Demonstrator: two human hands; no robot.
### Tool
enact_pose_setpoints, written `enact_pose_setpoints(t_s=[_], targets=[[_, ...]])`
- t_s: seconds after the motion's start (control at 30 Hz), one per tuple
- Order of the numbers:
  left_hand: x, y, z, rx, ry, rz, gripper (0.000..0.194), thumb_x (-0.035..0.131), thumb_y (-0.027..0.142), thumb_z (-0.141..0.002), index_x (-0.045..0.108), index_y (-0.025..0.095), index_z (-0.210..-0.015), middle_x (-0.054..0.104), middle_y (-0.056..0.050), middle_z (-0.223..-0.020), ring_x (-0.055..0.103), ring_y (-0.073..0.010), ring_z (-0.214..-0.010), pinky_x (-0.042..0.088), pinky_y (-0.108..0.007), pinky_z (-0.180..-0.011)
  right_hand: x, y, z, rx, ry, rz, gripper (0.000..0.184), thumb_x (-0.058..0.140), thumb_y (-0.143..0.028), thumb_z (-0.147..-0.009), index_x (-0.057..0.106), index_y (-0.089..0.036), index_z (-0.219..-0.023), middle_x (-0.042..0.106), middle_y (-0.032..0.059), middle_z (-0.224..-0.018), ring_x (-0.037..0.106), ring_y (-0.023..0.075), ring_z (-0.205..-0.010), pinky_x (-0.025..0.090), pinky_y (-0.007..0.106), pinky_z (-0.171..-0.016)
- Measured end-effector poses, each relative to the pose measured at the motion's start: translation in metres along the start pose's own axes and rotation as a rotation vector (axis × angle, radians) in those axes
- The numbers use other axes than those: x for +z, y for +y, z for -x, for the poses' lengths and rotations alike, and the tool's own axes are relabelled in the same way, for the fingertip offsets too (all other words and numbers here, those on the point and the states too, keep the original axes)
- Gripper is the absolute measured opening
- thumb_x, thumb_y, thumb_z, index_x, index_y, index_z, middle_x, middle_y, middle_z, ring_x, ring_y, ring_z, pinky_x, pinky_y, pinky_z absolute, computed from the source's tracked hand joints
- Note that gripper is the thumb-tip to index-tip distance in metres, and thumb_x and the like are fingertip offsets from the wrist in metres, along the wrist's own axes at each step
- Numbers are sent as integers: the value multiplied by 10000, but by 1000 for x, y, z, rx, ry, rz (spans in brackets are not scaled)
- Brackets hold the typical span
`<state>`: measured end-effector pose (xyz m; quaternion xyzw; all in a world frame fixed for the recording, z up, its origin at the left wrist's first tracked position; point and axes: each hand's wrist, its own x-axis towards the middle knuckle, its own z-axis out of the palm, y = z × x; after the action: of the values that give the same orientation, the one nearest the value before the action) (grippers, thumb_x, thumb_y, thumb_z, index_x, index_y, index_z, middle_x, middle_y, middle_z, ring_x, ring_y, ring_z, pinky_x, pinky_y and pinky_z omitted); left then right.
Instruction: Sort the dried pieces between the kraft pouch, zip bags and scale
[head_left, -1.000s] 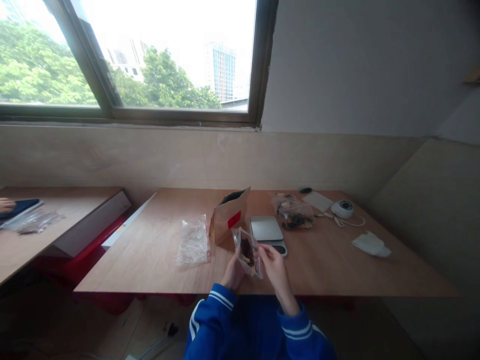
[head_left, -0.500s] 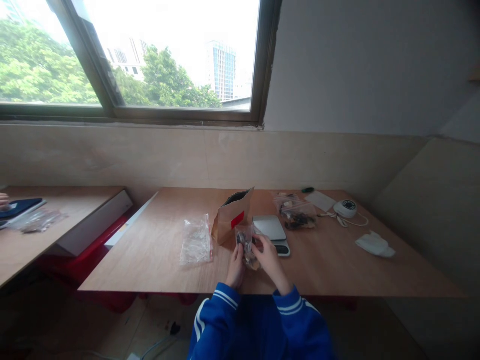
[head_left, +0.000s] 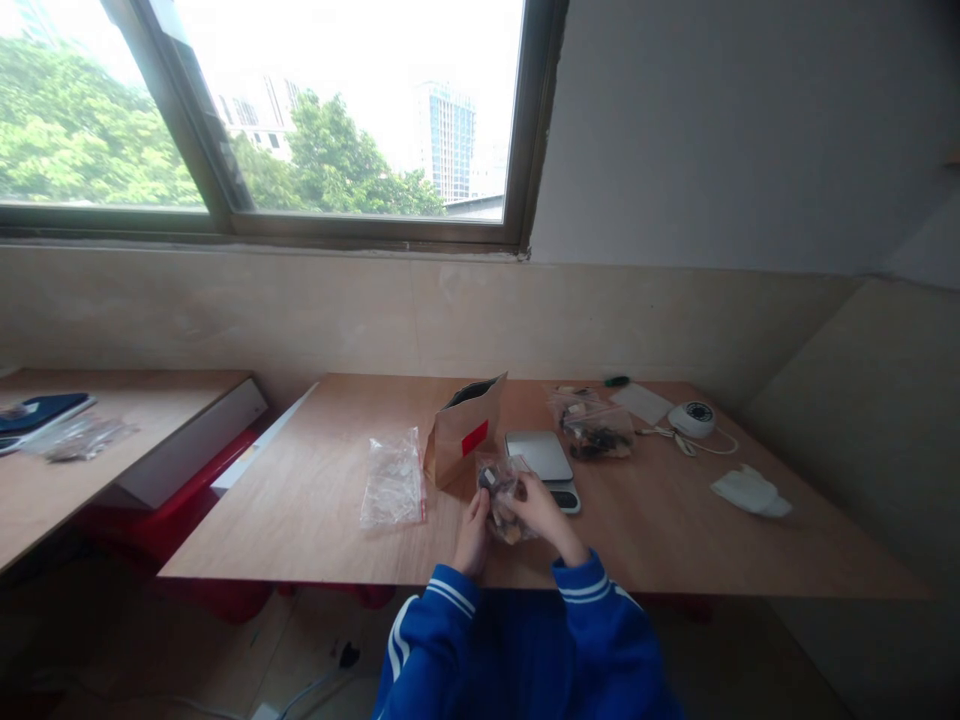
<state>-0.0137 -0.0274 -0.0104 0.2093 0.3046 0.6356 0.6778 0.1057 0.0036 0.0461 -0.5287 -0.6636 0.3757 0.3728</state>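
Observation:
Between my hands is a clear plastic zip bag [head_left: 504, 512] with dark and tan pieces inside, too small to name. My left hand [head_left: 472, 530] grips its left side, and my right hand [head_left: 540, 510] pinches its upper right edge. Just behind it stands an open brown paper bag [head_left: 454, 445] with a red label. A white kitchen scale [head_left: 538, 455] with a metal plate sits beyond my right hand, partly covered by it. To the left, a flat clear plastic bag [head_left: 392, 480] lies on the table.
Filled clear bags [head_left: 596, 430] lie behind the scale. Farther right are a white paper [head_left: 641, 402], a green-handled tool [head_left: 616, 381], a white dome camera [head_left: 691, 418] with its cable, and a crumpled white cloth or bag [head_left: 750, 491]. Another table [head_left: 180, 420] stands left, past a red stool [head_left: 172, 510].
My right hand has moved slightly right, and the zip bag's top has spread wider between my hands. At the far left, another person's hand has gone out of view.

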Motion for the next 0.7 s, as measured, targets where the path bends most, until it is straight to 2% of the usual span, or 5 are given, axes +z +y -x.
enact_pose_setpoints(t_s=[0.17, 0.37, 0.57, 0.7], targets=[[1, 0, 0, -8, 10, 13, 509, 700, 450, -704, 652, 161, -1120, 631, -131, -1204, 518, -288, -1205, 318, -440, -1084, -1, 5, 1, 87, -16, -136, 338, 689, -304, -673, 657, -148, -971, 708, 110, -978, 655, 279, -924, 496, 408, -858], [-6, -5, -4, 14, 20, -42, 508, 662, 462, -738, 621, 186, -1162, 619, -114, -1230, 506, -267, -1221, 317, -433, -1084, 2, 3, 2, 101, -16, -124, 358, 698, -326, -660, 656, -136, -960, 721, 111, -930, 668, 278, -884, 515, 383, -806], [-11, -9, -6, 44, 18, -122, 476, 652, 453, -748, 632, 176, -1134, 637, -108, -1202, 530, -266, -1194, 352, -419, -1059, 7, 2, 5, 62, 45, -16, 326, 700, -297, -636, 674, -134, -917, 717, 123, -917, 665, 295, -863, 507, 419, -801], [-11, -8, -6, 51, 11, -123, 471, 628, 463, -767, 632, 168, -1134, 635, -111, -1203, 528, -265, -1196, 357, -417, -1055, 9, 9, 5, 120, 100, -121, 389, 723, -277, -594, 664, -135, -951, 724, 96, -862, 676, 261, -781, 530, 400, -749]])
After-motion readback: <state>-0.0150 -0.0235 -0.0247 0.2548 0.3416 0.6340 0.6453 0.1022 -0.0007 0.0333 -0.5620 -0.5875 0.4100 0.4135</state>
